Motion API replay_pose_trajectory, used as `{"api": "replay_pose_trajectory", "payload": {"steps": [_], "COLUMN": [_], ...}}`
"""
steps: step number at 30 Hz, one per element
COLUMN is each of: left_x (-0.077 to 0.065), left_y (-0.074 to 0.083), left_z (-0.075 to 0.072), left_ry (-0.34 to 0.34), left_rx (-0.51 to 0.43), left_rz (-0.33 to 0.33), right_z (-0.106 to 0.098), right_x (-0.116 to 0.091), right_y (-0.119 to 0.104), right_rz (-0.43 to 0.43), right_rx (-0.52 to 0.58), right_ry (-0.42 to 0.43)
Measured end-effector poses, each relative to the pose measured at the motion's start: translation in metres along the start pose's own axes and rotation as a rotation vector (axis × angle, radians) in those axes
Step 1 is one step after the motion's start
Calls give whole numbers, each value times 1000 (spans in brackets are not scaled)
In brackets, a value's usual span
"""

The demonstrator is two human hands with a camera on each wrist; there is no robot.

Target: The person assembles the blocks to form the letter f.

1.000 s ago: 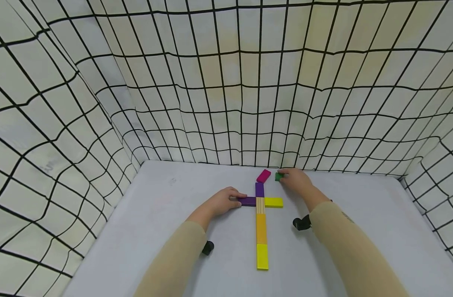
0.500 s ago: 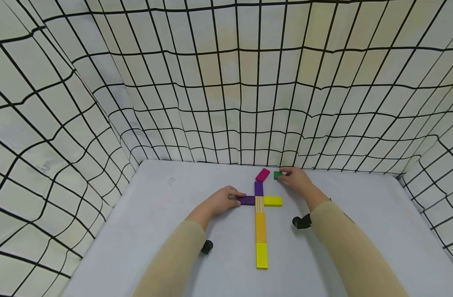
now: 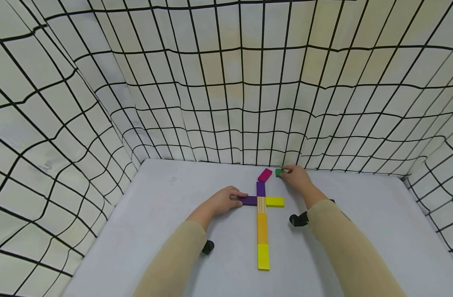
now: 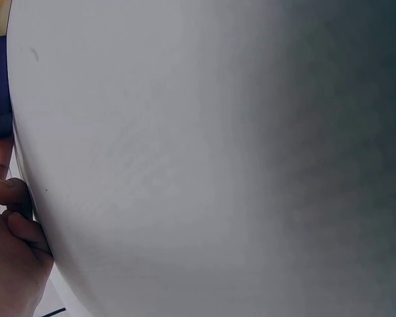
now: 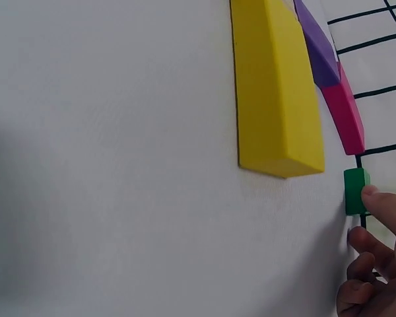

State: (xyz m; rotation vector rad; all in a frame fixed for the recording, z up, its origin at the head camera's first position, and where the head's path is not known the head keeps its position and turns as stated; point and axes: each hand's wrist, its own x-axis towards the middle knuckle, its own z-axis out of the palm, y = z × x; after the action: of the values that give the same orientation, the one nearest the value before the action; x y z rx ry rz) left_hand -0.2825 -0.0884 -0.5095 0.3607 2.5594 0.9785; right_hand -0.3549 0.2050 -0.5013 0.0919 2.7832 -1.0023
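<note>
My left hand pinches the outer end of a dark purple block, thumb on one side and a finger on the other. This block lies flat, its inner end against the plain wooden piece. Up at the table's far edge, my right hand grips a small green block between thumb and finger. A narrow gap separates the green block from a slanted pink block. The pink one meets the top of an upright purple block. In the right wrist view, the thumb presses the green block.
A yellow block extends right from the wooden piece. Below it run an orange block and another yellow block, end to end. Black netting hangs before a pale wall behind the white table. Black wrist devices sit under both forearms.
The right hand has shifted the green block slightly farther back, toward the net. My left hand keeps its hold on the purple block and has not moved noticeably.
</note>
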Motion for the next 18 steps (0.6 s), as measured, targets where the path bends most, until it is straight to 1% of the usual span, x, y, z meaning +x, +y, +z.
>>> {"api": "replay_pose_trajectory", "payload": {"steps": [9, 18], "left_x": [-3, -3], "left_y": [4, 4], "left_z": [-1, -2], "left_ry": [3, 1], "left_rx": [-13, 2], "left_rz": [-4, -7], "right_z": [7, 10], "right_x": [5, 8], "right_y": [-3, -7], "right_rz": [1, 21], "right_rx": [4, -35], "right_ry": [58, 42]}}
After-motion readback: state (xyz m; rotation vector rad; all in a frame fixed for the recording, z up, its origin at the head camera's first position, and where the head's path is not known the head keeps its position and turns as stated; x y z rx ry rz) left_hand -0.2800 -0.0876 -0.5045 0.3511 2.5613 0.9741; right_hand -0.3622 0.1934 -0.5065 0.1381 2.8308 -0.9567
